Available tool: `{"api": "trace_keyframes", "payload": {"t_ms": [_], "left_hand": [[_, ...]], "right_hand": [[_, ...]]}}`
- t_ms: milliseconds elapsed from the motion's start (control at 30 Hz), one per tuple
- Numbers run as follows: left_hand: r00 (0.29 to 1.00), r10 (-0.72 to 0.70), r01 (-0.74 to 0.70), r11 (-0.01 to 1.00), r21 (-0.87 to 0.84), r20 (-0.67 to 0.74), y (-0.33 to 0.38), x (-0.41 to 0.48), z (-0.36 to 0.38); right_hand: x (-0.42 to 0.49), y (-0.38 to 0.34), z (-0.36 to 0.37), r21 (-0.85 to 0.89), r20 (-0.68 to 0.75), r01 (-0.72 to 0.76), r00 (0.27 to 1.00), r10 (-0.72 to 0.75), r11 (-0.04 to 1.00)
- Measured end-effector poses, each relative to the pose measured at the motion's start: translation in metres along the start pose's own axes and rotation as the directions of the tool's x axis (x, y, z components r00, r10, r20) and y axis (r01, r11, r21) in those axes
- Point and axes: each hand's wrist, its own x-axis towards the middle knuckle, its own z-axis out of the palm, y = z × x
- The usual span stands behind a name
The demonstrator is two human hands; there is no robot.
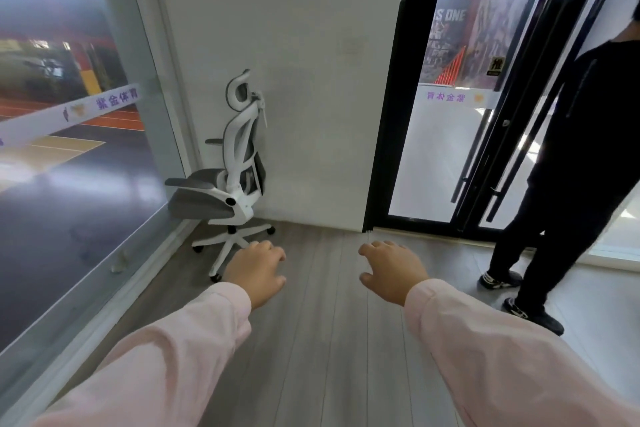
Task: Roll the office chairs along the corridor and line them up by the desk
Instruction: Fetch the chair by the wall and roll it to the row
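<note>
One white-framed office chair [231, 180] with grey mesh seat, armrests and headrest stands in the corner, its back against the white wall, its seat facing the glass on the left. Its white five-star base [231, 242] rests on the grey plank floor. My left hand [256, 270] reaches forward just in front of the base, fingers loosely curled and empty, not touching the chair. My right hand [389, 270] is stretched out to the right of it, fingers apart, holding nothing. Both arms wear pink sleeves. No desk is in view.
A glass wall [79, 149] runs along the left. A white wall [311, 97] closes the end. A black-framed glass door [443, 114] stands at the right, and a person in black [571, 184] stands beside it. Grey floor [329, 340] lies between my arms.
</note>
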Motion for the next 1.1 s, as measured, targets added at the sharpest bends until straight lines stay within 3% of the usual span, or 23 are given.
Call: {"api": "trace_keyframes", "payload": {"t_ms": [633,833,1100], "left_hand": [[0.994,0.076,-0.081,0.995,-0.064,-0.076,-0.050,0.445,0.003],[0.999,-0.018,0.016,1.000,-0.025,-0.049,-0.080,0.547,0.016],[0.954,-0.266,0.264,0.964,-0.032,-0.142,-0.130,0.665,-0.010]], "right_hand": [[0.397,0.150,-0.021,-0.063,0.022,-0.014,1.000,0.015,0.998],[0.523,0.187,-0.006,-0.032,0.035,0.076,0.997,-0.075,0.997],[0.718,0.207,-0.036,-0.049,-0.049,0.320,0.945,-0.323,0.946]]}}
